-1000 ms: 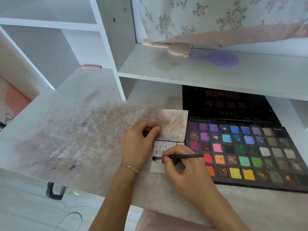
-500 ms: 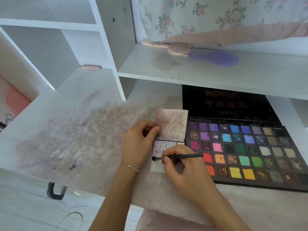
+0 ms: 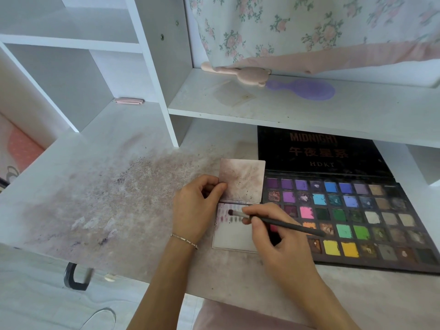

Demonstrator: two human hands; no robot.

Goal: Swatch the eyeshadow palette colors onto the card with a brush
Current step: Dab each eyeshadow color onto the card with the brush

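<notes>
A large open eyeshadow palette (image 3: 371, 217) with several coloured pans lies on the desk at the right, its black lid (image 3: 321, 153) leaning back. Left of it lies a white card (image 3: 232, 238) with small purple and grey swatches along its top. Above the card stands a stained pinkish flap (image 3: 242, 181). My left hand (image 3: 196, 208) pinches the flap's left edge. My right hand (image 3: 281, 236) holds a thin black brush (image 3: 285, 224), its dark tip touching the card's upper left among the swatches.
The white desk (image 3: 95, 201) is smeared with purple-brown powder on the left. A shelf (image 3: 309, 110) overhangs the palette, carrying a pink tool (image 3: 240, 73) and a purple hairbrush (image 3: 307, 89). A floral cloth (image 3: 309, 25) hangs behind. A dark handle (image 3: 73, 277) sits below the desk edge.
The brush tip has shifted slightly up the card, from the lower swatch row toward the upper left. My left hand keeps its hold on the flap.
</notes>
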